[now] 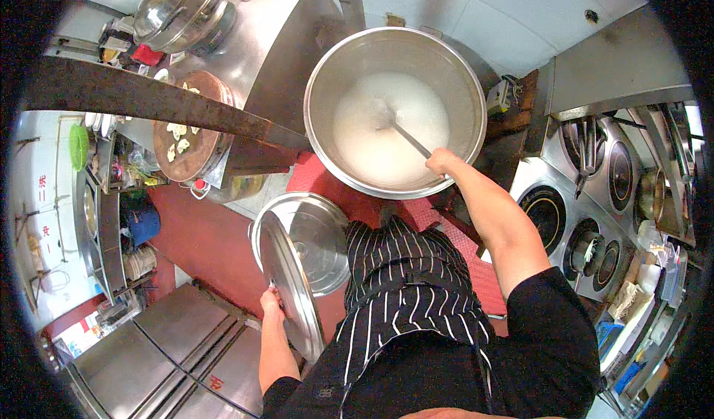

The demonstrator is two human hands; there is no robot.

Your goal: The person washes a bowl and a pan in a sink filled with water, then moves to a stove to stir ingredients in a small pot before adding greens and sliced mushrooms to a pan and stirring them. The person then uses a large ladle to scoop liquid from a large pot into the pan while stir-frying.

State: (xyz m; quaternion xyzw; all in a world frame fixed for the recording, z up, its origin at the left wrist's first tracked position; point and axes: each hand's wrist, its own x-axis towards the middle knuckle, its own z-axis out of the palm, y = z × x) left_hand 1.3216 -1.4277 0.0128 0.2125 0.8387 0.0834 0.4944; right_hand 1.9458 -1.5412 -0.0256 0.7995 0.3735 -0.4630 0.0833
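In front of me stands a large, deep stainless steel pot (334,67) with a cloudy white liquid (362,151) in it. My right hand (442,163) grips the handle of a ladle (411,139) over the pot's near right side. The ladle's head is in the liquid and only partly visible. Down to the left, my left hand (271,303) holds a round metal lid (293,290) on edge by its handle. Behind that lid, another round covered metal vessel (323,240) sits low near the red floor.
Induction cooktops (544,218) line the right side. At the left, a round wooden chopping board (189,156) bears several pale food pieces. A dark metal beam (167,101) crosses there. Below lies a steel-topped counter (184,357). A lidded wok (178,11) stands at the upper left.
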